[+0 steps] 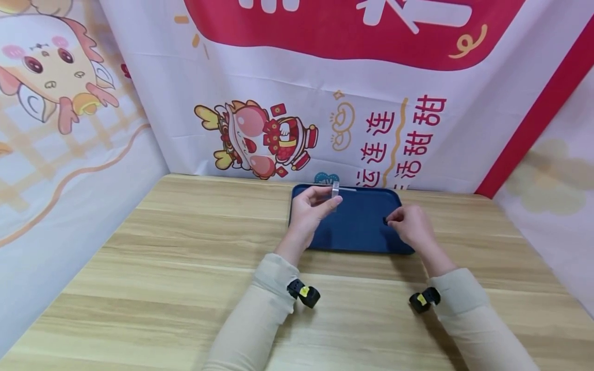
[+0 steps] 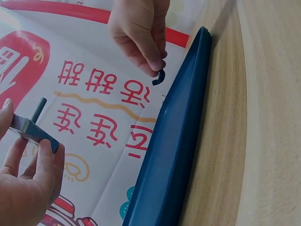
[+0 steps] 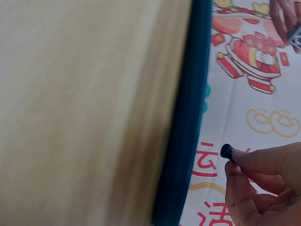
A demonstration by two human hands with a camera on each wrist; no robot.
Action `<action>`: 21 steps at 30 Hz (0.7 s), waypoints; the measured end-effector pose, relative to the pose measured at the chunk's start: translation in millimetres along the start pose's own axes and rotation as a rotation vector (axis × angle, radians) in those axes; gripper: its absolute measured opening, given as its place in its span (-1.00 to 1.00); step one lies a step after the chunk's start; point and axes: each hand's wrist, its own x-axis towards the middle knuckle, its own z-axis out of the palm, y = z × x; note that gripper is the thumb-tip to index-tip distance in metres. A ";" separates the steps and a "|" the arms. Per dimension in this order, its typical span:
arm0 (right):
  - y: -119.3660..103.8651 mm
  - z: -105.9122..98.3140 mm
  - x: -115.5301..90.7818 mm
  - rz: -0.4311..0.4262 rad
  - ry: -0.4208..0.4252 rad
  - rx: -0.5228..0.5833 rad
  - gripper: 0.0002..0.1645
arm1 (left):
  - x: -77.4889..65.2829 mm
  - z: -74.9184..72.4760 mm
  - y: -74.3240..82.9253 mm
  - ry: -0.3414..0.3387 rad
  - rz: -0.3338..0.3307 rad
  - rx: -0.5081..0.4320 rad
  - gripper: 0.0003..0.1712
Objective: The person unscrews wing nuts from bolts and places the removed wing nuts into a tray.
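My left hand holds a small flat metal block between thumb and fingertips, above the left part of a dark blue tray. From the block's face juts a threaded bolt, which points right in the head view. Over the tray's right side, my right hand pinches a small black piece between thumb and forefinger. That piece looks curved, like a hook or partial ring, in the left wrist view; its exact kind is unclear. The two held things are well apart.
The tray lies on a wood-grain table, near its back edge. A printed cloth hangs right behind, and more cloth stands at both sides. Each sleeve cuff bears a black wrist camera.
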 end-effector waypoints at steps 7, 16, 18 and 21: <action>3.6 6.6 3.2 -0.031 -0.016 0.000 -0.87 | -0.3 -0.2 -1.4 -0.005 0.005 -0.001 -0.64; 3.2 10.7 9.6 -0.084 -0.113 -0.056 -0.92 | -0.5 -0.1 -2.5 -0.007 -0.019 0.001 -0.62; 2.6 10.7 10.2 -0.087 -0.130 -0.063 -0.92 | -0.6 0.3 -2.5 -0.010 -0.018 0.001 -0.62; 2.7 10.9 10.4 -0.099 -0.151 -0.081 -0.92 | -1.0 1.1 -2.2 -0.013 -0.013 0.002 -0.62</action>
